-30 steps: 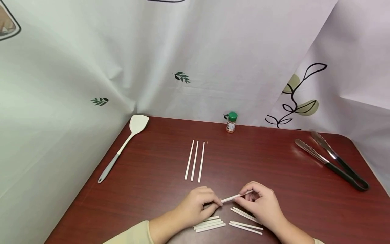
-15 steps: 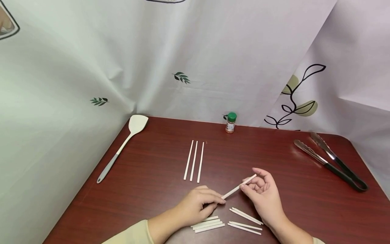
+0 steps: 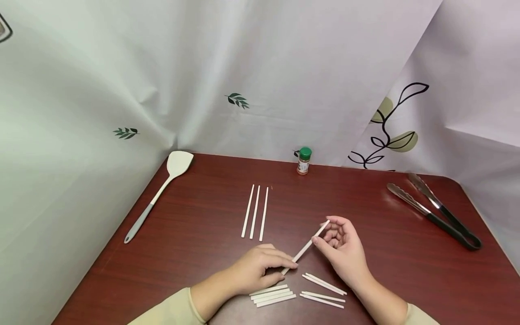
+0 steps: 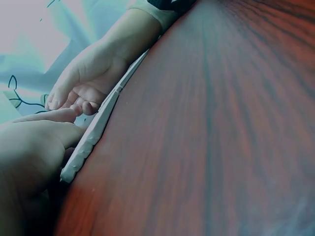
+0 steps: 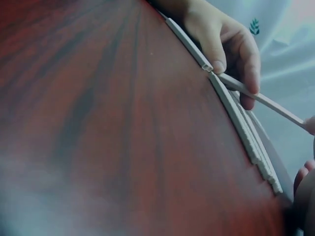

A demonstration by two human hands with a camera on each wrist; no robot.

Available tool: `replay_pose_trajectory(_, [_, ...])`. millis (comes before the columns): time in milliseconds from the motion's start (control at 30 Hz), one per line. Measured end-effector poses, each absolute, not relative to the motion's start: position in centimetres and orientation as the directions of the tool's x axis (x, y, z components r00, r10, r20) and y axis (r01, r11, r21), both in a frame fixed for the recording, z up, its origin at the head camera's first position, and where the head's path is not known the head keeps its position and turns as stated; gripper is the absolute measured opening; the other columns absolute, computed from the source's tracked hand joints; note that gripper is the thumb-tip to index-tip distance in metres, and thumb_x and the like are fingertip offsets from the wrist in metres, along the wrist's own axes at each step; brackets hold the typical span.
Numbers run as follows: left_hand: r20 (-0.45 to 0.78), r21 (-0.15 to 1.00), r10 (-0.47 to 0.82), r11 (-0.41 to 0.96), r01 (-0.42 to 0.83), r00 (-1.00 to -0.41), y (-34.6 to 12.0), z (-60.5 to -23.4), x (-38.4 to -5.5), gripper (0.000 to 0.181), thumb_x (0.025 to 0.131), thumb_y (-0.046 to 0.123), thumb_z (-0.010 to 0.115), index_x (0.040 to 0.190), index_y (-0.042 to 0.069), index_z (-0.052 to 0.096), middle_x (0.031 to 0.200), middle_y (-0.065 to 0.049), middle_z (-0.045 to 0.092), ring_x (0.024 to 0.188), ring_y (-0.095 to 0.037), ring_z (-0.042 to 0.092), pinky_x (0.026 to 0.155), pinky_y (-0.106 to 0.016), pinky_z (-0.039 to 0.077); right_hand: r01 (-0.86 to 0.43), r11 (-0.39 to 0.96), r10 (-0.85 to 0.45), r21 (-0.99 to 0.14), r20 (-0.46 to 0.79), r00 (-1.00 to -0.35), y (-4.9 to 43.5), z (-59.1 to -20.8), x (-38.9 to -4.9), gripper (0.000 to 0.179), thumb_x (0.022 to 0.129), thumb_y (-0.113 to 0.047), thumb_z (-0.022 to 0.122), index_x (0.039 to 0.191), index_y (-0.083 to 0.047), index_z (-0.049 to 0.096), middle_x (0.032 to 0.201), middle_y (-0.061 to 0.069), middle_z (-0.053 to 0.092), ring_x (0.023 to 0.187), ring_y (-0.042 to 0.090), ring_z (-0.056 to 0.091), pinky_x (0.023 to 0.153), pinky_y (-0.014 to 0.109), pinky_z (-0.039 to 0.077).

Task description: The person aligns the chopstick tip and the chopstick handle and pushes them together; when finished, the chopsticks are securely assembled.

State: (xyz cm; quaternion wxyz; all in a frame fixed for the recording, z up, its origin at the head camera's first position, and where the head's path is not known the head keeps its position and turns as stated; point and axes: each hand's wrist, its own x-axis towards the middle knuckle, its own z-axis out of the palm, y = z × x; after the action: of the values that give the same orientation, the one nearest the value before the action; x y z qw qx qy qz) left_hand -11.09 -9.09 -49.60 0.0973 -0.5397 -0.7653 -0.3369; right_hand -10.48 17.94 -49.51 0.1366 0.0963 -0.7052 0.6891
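Note:
In the head view a thin white stick (image 3: 302,252) slants up from lower left to upper right between both hands. My left hand (image 3: 257,266) pinches its lower end between thumb and fingers, as the right wrist view also shows. My right hand (image 3: 345,253) holds the upper end between thumb and fingertips. Below the left hand lies a row of several white sticks (image 3: 274,297) side by side. Near the right hand lie two more small groups, an upper pair of sticks (image 3: 325,284) and a lower pair of sticks (image 3: 322,300). Three sticks (image 3: 255,212) stand apart, lined up farther back.
A white spatula (image 3: 178,163) with a grey handle lies along the left edge of the dark red table (image 3: 195,203). Metal tongs (image 3: 443,226) with black handles lie at the right. A green-capped spice jar (image 3: 303,163) stands at the back, before a patterned white cloth (image 3: 284,81).
My right hand has risen and turned its palm upward, tilting the held stick more steeply. My left hand keeps its place at the lower end. The sticks on the table have not moved.

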Motion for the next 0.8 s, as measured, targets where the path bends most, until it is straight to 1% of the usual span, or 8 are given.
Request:
replay_pose_trajectory(67, [0.501,0.420,0.764,0.195,0.886,-0.406,-9.2,-49.6,-11.2,0.037,0.091,0.010,0.082,0.127,0.015,0.078,0.125,0.005,0.076,0.104,-0.004,0.067,0.092,-0.018,0.048,-0.325,0.138,0.047,-0.935,0.334,-0.941,17.8,-49.5,-10.9,0.063,0.078,0.016,0.085,0.133,0.011,0.055,0.108,0.017,0.064,0.079,0.016,0.059,0.063,0.017,0.050])
replay_pose_trajectory(133, [0.492,0.431,0.764,0.203,0.879,-0.418,-9.2,-49.6,-11.2,0.036,0.091,0.012,0.083,0.127,0.015,0.078,0.122,0.006,0.076,0.105,-0.004,0.067,0.093,-0.019,0.048,-0.320,0.206,0.038,-0.925,0.335,-0.942,17.7,-49.4,-11.3,0.063,0.078,0.011,0.089,0.132,0.007,0.059,0.104,0.015,0.064,0.076,0.016,0.059,0.062,0.017,0.050])
replay_pose_trajectory(300, [0.502,0.456,0.733,0.227,0.861,-0.459,-9.2,-49.7,-11.0,0.036,0.089,0.011,0.086,0.124,0.016,0.079,0.110,0.006,0.072,0.098,-0.004,0.063,0.090,-0.016,0.047,-0.281,0.196,0.031,-0.939,0.293,-0.956,17.2,-49.0,-12.6,0.060,0.077,0.005,0.092,0.128,0.005,0.059,0.091,0.020,0.063,0.072,0.014,0.059,0.060,0.019,0.050])
replay_pose_trajectory(367, [0.519,0.439,0.721,0.236,0.867,-0.459,-9.2,-49.8,-11.1,0.036,0.088,0.011,0.086,0.124,0.015,0.079,0.109,0.004,0.068,0.097,-0.005,0.061,0.090,-0.014,0.047,-0.263,0.199,0.026,-0.944,0.274,-0.961,17.0,-48.9,-13.2,0.060,0.077,0.003,0.093,0.126,0.005,0.059,0.094,0.019,0.063,0.075,0.017,0.060,0.060,0.019,0.050])
replay_pose_trajectory(467, [0.541,0.382,0.718,0.256,0.888,-0.439,-9.2,-49.9,-11.1,0.036,0.089,0.012,0.086,0.124,0.014,0.079,0.117,0.001,0.066,0.106,-0.009,0.063,0.096,-0.017,0.048,-0.250,0.299,0.004,-0.921,0.263,-0.965,16.8,-48.9,-14.0,0.058,0.079,-0.005,0.094,0.127,0.002,0.062,0.101,0.014,0.065,0.081,0.020,0.060,0.065,0.019,0.050])
replay_pose_trajectory(567, [0.542,0.321,0.728,0.283,0.904,-0.420,-9.2,-49.9,-11.2,0.034,0.090,0.017,0.086,0.123,0.014,0.079,0.126,-0.003,0.066,0.113,-0.015,0.063,0.100,-0.023,0.048,-0.251,0.434,-0.031,-0.865,0.265,-0.964,16.7,-49.0,-14.5,0.054,0.081,-0.014,0.094,0.125,-0.002,0.065,0.106,0.008,0.066,0.085,0.020,0.059,0.071,0.023,0.049])
replay_pose_trajectory(733, [0.480,0.338,0.742,0.336,0.879,-0.468,-9.2,-49.6,-10.9,0.030,0.092,0.020,0.086,0.121,0.015,0.081,0.133,-0.005,0.067,0.114,-0.018,0.064,0.098,-0.027,0.050,-0.269,0.602,-0.109,-0.752,0.256,-0.960,16.6,-49.0,-14.6,0.057,0.082,-0.024,0.093,0.127,-0.002,0.066,0.101,0.002,0.066,0.082,0.016,0.054,0.073,0.030,0.047])
replay_pose_trajectory(800, [0.463,0.346,0.744,0.349,0.871,-0.482,-9.2,-49.5,-10.8,0.028,0.092,0.020,0.086,0.119,0.015,0.082,0.131,-0.004,0.069,0.113,-0.017,0.064,0.097,-0.028,0.051,-0.289,0.643,-0.147,-0.710,0.256,-0.955,16.5,-49.0,-14.5,0.060,0.081,-0.026,0.093,0.129,-0.001,0.065,0.101,0.001,0.064,0.082,0.015,0.052,0.073,0.032,0.047])
